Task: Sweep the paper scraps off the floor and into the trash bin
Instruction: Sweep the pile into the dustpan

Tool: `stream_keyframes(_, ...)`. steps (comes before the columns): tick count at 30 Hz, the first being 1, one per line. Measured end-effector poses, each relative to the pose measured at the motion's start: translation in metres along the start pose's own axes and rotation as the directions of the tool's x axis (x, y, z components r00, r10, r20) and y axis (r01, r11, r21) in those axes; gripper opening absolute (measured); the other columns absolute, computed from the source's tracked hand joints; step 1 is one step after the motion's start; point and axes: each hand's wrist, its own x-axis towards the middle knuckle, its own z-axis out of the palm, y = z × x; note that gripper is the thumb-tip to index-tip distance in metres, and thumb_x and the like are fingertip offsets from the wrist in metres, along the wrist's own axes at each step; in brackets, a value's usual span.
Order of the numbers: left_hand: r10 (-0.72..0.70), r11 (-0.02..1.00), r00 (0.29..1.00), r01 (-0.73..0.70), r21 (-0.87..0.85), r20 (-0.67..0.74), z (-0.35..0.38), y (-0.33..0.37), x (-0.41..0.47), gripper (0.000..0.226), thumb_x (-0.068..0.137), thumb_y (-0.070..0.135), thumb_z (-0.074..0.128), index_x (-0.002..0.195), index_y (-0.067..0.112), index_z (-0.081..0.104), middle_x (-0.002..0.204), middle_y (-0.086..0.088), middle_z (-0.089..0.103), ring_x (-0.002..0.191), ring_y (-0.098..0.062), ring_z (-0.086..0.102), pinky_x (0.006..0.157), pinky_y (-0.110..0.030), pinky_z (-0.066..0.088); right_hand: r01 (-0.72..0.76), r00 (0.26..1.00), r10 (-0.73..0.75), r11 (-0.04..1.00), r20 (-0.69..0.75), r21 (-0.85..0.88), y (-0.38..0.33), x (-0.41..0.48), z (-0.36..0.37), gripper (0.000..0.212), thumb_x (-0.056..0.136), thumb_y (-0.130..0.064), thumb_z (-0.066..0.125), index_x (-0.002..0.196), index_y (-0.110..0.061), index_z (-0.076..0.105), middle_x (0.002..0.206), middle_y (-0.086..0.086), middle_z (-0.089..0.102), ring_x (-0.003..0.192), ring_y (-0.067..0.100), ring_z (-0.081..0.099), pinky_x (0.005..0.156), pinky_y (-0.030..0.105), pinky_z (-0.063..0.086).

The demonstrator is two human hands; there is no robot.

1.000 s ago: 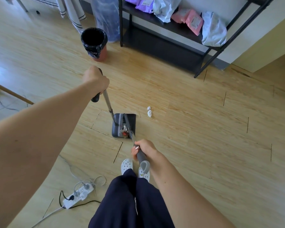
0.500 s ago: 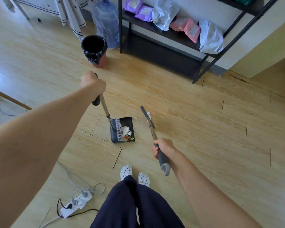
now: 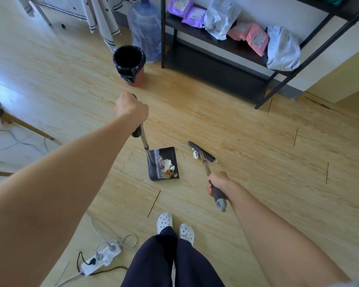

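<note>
My left hand (image 3: 131, 109) grips the top of the long handle of a black dustpan (image 3: 164, 163), which rests on the wooden floor and holds white and coloured scraps (image 3: 167, 167). My right hand (image 3: 217, 182) holds the grey grip of a short broom (image 3: 202, 152). The broom head touches the floor right of the pan, just beyond one crumpled white paper scrap (image 3: 195, 155). A trash bin (image 3: 130, 65) with a black liner stands farther away, up and left of the pan.
A black metal shelf (image 3: 226, 46) with several bags stands at the back beside a water jug (image 3: 145, 27). A power strip (image 3: 101, 259) with cables lies by my feet at lower left. A wooden chair leg (image 3: 29, 127) crosses the left side.
The broom has swung out of the dustpan to the right, and its head now sits behind the loose scrap. The dustpan and my left hand have stayed nearly still.
</note>
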Motion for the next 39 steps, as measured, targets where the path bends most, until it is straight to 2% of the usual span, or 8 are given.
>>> stream_keyframes(5, 0.014, 1.0, 1.0, -0.014, 0.004, -0.011, 0.001, 0.002, -0.006, 0.032, 0.083, 0.001, 0.052, 0.059, 0.011, 0.033, 0.075, -0.015, 0.051, 0.057, -0.026, 0.041, 0.043, -0.022, 0.029, -0.043, 0.997, 0.051, 0.989, 0.056, -0.139, 0.022, -0.013, 0.016, 0.023, 0.096, -0.007, 0.034, 0.075, -0.008, 0.041, 0.055, 0.005, 0.039, 0.041, 0.014, 0.035, 0.037, 0.017, 0.033)
stream_keyframes(13, 0.015, 1.0, 1.0, -0.015, 0.015, -0.012, -0.002, -0.003, -0.019, 0.035, 0.085, 0.001, 0.051, 0.057, 0.011, 0.032, 0.072, -0.015, 0.048, 0.05, -0.022, 0.036, 0.043, -0.023, 0.028, -0.169, 0.937, 0.156, 0.986, 0.312, 0.015, 0.045, -0.044, 0.017, 0.034, 0.101, -0.013, 0.038, 0.068, -0.01, 0.036, 0.06, 0.003, 0.034, 0.019, 0.007, 0.033, 0.026, 0.01, 0.027)
stream_keyframes(20, 0.019, 0.999, 1.0, -0.018, 0.041, -0.016, -0.01, -0.009, -0.031, 0.036, 0.091, 0.008, 0.049, 0.059, 0.012, 0.034, 0.073, -0.012, 0.049, 0.063, -0.027, 0.048, 0.049, -0.028, 0.037, -0.176, 0.937, 0.13, 0.977, 0.323, 0.118, 0.052, -0.063, -0.009, 0.032, 0.102, -0.018, 0.039, 0.072, -0.008, 0.04, 0.06, 0.002, 0.034, 0.019, 0.005, 0.033, 0.023, 0.01, 0.026)
stream_keyframes(23, 0.021, 0.999, 1.0, -0.021, 0.03, -0.011, -0.012, -0.014, -0.035, 0.035, 0.09, 0.007, 0.05, 0.059, 0.011, 0.034, 0.076, -0.013, 0.05, 0.063, -0.027, 0.046, 0.047, -0.026, 0.034, -0.148, 0.939, 0.08, 0.972, 0.335, 0.18, 0.053, -0.073, -0.021, 0.03, 0.103, -0.019, 0.038, 0.075, -0.009, 0.039, 0.059, 0.001, 0.035, 0.02, 0.004, 0.034, 0.023, 0.01, 0.027)
stream_keyframes(27, 0.025, 0.998, 1.0, -0.025, 0.061, 0.005, -0.021, -0.026, -0.04, 0.033, 0.09, 0.006, 0.052, 0.059, 0.009, 0.039, 0.065, -0.009, 0.045, 0.059, -0.024, 0.045, 0.044, -0.022, 0.03, -0.14, 0.936, 0.041, 0.954, 0.349, 0.264, 0.05, -0.084, -0.038, 0.029, 0.103, -0.021, 0.038, 0.076, -0.01, 0.04, 0.039, 0.0, 0.041, 0.021, 0.004, 0.036, 0.024, 0.011, 0.028)
stream_keyframes(30, 0.043, 0.995, 0.999, -0.044, 0.095, 0.017, -0.027, -0.031, -0.043, 0.032, 0.09, 0.006, 0.053, 0.061, 0.007, 0.042, 0.062, -0.009, 0.043, 0.055, -0.023, 0.042, 0.045, -0.021, 0.03, -0.129, 0.941, 0.019, 0.943, 0.338, 0.306, 0.048, -0.089, -0.046, 0.028, 0.103, -0.021, 0.036, 0.078, -0.01, 0.04, 0.038, 0.0, 0.04, 0.02, 0.005, 0.035, 0.023, 0.011, 0.028)
stream_keyframes(33, 0.061, 0.991, 0.998, -0.064, 0.116, 0.036, -0.031, -0.032, -0.046, 0.034, 0.09, 0.006, 0.053, 0.059, 0.008, 0.039, 0.061, -0.009, 0.042, 0.057, -0.024, 0.041, 0.046, -0.022, 0.029, -0.186, 0.924, -0.002, 0.871, 0.382, 0.454, 0.049, -0.088, -0.054, 0.03, 0.103, -0.021, 0.035, 0.075, -0.011, 0.039, 0.038, 0.001, 0.041, 0.02, 0.005, 0.036, 0.023, 0.011, 0.028)
stream_keyframes(39, 0.046, 0.99, 0.999, -0.048, 0.13, 0.019, -0.035, -0.035, -0.049, 0.017, 0.083, -0.001, 0.053, 0.071, 0.008, 0.047, 0.073, -0.015, 0.047, 0.059, -0.023, 0.037, 0.046, -0.024, 0.028, -0.29, 0.891, -0.113, 0.603, 0.44, 0.743, 0.062, -0.078, -0.065, 0.022, 0.102, -0.018, 0.036, 0.083, -0.006, 0.042, 0.046, 0.005, 0.044, 0.023, 0.007, 0.04, 0.024, 0.013, 0.034)
